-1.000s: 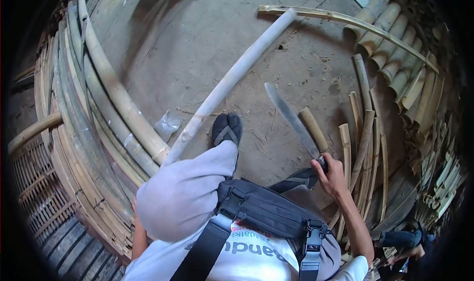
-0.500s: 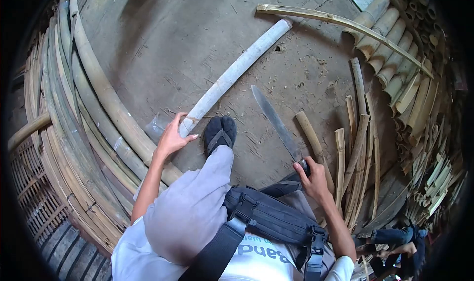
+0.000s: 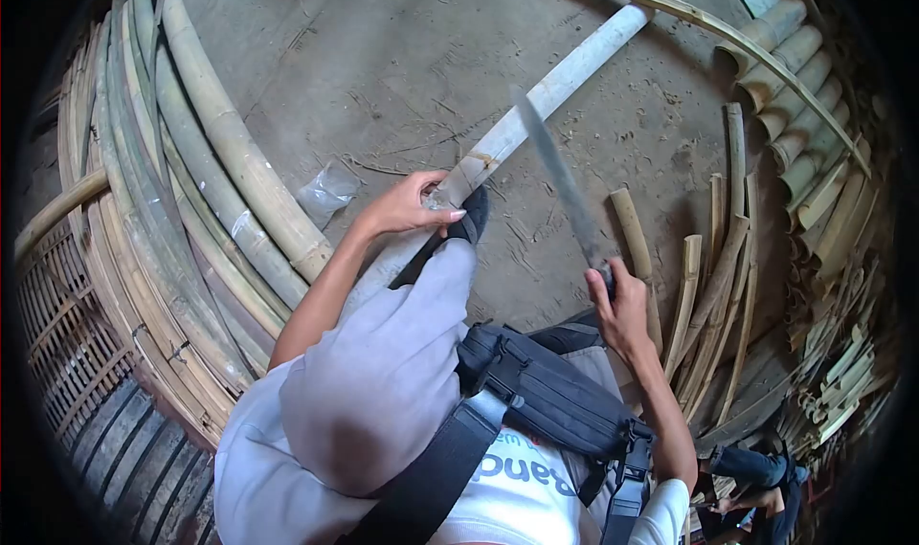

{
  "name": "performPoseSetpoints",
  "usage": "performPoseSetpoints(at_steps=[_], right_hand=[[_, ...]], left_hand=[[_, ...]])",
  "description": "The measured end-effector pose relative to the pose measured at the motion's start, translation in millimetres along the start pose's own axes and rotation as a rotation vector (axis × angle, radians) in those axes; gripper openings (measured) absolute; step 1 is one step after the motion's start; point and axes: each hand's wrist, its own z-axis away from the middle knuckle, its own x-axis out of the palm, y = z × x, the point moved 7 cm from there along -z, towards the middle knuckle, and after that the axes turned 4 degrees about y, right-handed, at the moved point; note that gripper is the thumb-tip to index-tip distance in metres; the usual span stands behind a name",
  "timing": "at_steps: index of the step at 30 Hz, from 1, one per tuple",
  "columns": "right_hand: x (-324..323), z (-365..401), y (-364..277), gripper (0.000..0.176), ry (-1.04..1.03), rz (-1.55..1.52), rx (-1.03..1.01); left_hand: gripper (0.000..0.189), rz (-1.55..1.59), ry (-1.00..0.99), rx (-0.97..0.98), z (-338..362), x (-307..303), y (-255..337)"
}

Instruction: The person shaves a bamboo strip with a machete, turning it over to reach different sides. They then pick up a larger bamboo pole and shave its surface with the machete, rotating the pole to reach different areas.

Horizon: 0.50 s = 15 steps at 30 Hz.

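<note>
A long pale bamboo piece (image 3: 565,78) slants from near my foot toward the far right. My left hand (image 3: 414,206) grips its near end, thumb on one side and fingers on the other. Close beside that end is my dark sandalled foot (image 3: 471,222), partly covered. In my right hand (image 3: 622,306), fingers wrapped round the handle, is a machete (image 3: 560,172). Its long blade is slightly blurred and points up and left, the tip appearing near the bamboo's middle; whether it touches cannot be told.
Long bamboo poles (image 3: 230,143) curve along the left. Several cut bamboo strips (image 3: 713,287) lie at right, with split bamboo halves (image 3: 795,86) stacked behind them. A bamboo strip (image 3: 708,19) crosses beyond the far end. A clear plastic bag (image 3: 328,193) lies on the floor. Another person (image 3: 756,488) is at lower right.
My left hand and the bamboo's near end have shifted up and right in view. The machete has risen, its blade now overlapping the bamboo in view.
</note>
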Motion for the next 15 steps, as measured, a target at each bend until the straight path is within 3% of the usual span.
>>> performPoseSetpoints(at_steps=[2, 3, 5, 7, 9, 15], right_hand=[[9, -8, -9, 0.03, -0.03, 0.013, -0.003], [13, -14, -12, 0.03, -0.044, 0.027, -0.017], [19, -17, -11, 0.031, -0.065, 0.008, -0.025], [18, -15, -19, 0.032, -0.082, 0.039, -0.031], [13, -7, -15, 0.03, -0.047, 0.004, -0.054], [-14, 10, -25, 0.025, 0.021, -0.015, -0.119]], left_hand=[[0.057, 0.273, -0.145, -0.085, -10, 16, -15], [0.057, 0.275, -0.149, -0.08, -11, 19, -15], [0.063, 0.601, -0.13, -0.107, 1, 33, -22], [0.07, 0.592, -0.048, -0.087, 15, 27, -4], [0.071, 0.674, -0.152, -0.166, 36, 16, 16], [0.07, 0.729, -0.195, -0.277, 92, -8, 66]])
